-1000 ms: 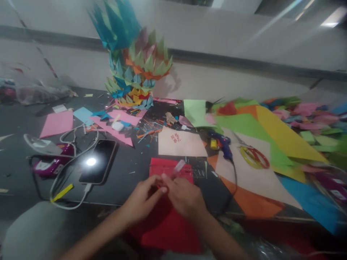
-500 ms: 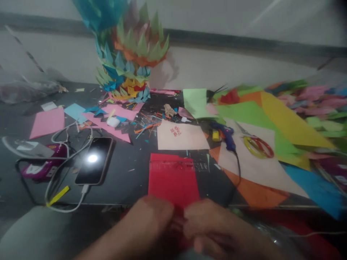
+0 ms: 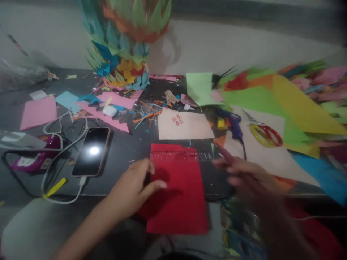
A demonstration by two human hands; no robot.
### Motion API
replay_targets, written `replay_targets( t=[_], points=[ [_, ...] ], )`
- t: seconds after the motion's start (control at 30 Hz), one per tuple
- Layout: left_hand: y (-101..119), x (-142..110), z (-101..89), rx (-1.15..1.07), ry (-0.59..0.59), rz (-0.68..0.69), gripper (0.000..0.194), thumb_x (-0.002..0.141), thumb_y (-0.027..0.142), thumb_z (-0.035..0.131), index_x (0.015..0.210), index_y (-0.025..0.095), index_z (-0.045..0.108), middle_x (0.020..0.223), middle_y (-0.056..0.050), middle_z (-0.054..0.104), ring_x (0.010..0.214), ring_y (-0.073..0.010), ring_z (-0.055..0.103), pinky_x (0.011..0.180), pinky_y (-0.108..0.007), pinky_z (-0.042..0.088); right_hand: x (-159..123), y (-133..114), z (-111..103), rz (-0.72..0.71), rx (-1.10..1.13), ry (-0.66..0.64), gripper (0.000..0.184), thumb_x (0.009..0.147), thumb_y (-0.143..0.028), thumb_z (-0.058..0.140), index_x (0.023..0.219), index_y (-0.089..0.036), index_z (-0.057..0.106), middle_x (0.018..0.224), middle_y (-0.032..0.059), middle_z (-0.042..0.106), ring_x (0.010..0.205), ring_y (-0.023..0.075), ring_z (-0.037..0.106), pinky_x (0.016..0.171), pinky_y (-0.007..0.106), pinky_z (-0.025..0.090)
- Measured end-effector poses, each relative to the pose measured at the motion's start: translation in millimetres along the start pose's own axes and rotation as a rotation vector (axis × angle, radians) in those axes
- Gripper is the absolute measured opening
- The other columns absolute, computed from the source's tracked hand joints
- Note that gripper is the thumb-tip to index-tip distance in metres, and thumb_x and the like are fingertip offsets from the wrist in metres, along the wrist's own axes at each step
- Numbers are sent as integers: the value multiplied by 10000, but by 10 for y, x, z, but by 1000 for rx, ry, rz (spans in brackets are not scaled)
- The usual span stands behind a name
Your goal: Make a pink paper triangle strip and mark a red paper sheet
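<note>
A red sheet of paper (image 3: 179, 202) hangs over the near table edge, and a clear ruler (image 3: 204, 156) lies across its far end. My left hand (image 3: 132, 189) hovers at the sheet's left edge below the ruler, thumb stretched out over the red paper and fingers bent but apart from it. To the right of the sheet is my right hand (image 3: 249, 175), smeared by motion. Its fingers are closed around a slender dark reddish stick (image 3: 227, 155), whose exact kind is blurred.
Beyond the ruler lies a pale sheet (image 3: 189, 128) with red marks. At right are a glue gun (image 3: 235, 124), scissors (image 3: 265, 134) and coloured sheets. A phone (image 3: 92, 151) with a white cable lies at left, and a folded-paper piece (image 3: 121, 54) stands behind.
My hands have parted from the near part of the red sheet: the left moved up to its left edge, the right swung out to the right. The view has tilted down.
</note>
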State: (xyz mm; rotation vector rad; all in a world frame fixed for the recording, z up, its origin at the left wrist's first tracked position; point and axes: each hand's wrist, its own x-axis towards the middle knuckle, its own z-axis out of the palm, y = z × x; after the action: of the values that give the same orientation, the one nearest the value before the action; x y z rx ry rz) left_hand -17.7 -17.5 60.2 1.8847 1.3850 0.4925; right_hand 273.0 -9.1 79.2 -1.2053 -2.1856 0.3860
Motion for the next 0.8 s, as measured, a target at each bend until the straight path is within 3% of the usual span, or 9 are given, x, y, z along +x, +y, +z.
replay_targets(
  t=[0.07,0.17,0.37,0.8],
  points=[
    [-77,91,123,123,186,15,322,803,479,540,881,191,420,1048,-119,571,977,-259,546,799,-415,437,-51,86,176,-19,-88,65,123,862,-345,526,909,-234,498,984,97,652,922,210,614,775,352,493],
    [-136,138,303,253,278,75,373,753,432,629,902,180,399,1229,-192,487,1159,-317,459,896,-488,392,-184,103,410,-60,-218,54,150,827,-328,586,910,-218,527,973,79,670,904,215,615,784,357,489],
    [-152,115,411,341,274,95,434,710,386,690,911,183,363,1261,-226,457,1234,-330,403,940,-510,363,-392,32,540,-73,-316,53,147,874,-328,511,940,-196,519,986,89,659,903,218,606,769,358,484],
    [-170,121,418,272,195,113,377,752,348,650,896,203,333,1304,-205,445,1273,-296,372,1028,-560,277,-330,55,590,-4,-332,4,162,890,-325,470,939,-199,560,911,76,654,894,222,588,745,356,452]
  ],
)
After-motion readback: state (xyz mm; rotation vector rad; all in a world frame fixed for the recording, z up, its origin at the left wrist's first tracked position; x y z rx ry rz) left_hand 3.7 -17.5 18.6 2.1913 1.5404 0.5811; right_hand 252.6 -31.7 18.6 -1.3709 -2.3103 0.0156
